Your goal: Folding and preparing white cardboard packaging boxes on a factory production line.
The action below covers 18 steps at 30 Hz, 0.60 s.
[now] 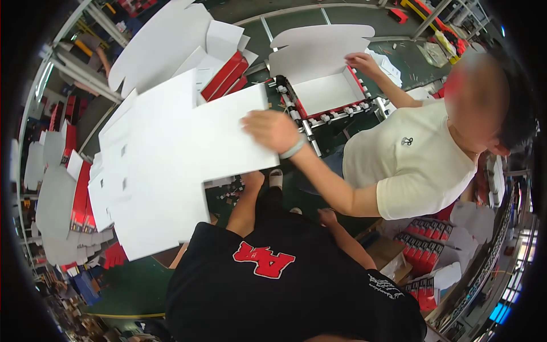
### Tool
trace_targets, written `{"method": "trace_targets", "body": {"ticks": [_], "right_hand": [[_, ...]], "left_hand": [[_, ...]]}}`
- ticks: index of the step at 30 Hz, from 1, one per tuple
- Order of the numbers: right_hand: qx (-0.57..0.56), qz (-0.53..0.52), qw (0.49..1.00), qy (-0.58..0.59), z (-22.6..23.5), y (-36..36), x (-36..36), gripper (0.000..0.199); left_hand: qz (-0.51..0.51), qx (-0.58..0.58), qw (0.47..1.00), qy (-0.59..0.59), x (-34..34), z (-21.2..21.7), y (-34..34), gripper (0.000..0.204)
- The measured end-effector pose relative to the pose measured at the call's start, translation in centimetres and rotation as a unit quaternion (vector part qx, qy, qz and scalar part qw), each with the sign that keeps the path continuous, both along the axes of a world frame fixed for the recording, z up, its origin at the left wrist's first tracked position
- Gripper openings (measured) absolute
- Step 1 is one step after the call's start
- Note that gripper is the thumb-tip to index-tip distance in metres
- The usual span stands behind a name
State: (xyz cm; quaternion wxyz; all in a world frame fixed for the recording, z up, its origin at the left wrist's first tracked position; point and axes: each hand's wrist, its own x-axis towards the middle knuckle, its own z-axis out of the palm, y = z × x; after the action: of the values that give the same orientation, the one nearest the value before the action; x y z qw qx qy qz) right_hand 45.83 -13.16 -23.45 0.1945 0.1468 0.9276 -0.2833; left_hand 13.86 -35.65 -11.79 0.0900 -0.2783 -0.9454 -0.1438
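A large flat white cardboard blank (165, 154) with cut notches spreads across the left and middle. My left hand (253, 180) is at its lower edge, where the sheet hides the fingers. I cannot tell if they grip it. My right hand (327, 217) hangs low near my body, apart from the cardboard; its fingers are too small and blurred to read. A co-worker's hand (272, 130) with a grey wristband lies over the blank's right part. The co-worker's other hand (364, 64) is at an open white box (327, 94) with red edges.
The open box sits on a roller frame (336, 114). Folded white-and-red boxes (225, 77) stand behind the blank. More box stacks line the left side (82, 194) and the lower right (424, 251). The co-worker (410, 154), in a cream shirt, stands close on my right.
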Motion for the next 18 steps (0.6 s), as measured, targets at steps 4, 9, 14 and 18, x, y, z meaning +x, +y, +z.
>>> {"method": "trace_targets", "body": {"ticks": [4,9,14,18], "right_hand": [[0.100,0.105,0.950,-0.276,2.0,-1.5,6.8,0.019],[-0.027,-0.121,0.920,-0.373,-3.7,-6.1,17.4,0.015],[-0.212,-0.622,0.691,-0.301,-7.9,-9.8,18.9,0.029],[0.049,0.053,0.958,-0.279,-4.5,-8.2,16.8,0.022]], "left_hand": [[0.135,-0.087,0.976,-0.146,4.2,0.3,-0.3,0.075],[-0.042,-0.146,0.949,-0.276,10.0,-2.9,-4.2,0.063],[-0.044,-0.126,0.897,-0.422,8.4,-10.8,-8.8,0.050],[-0.096,0.015,0.938,-0.333,5.1,-11.1,-7.8,0.031]]}}
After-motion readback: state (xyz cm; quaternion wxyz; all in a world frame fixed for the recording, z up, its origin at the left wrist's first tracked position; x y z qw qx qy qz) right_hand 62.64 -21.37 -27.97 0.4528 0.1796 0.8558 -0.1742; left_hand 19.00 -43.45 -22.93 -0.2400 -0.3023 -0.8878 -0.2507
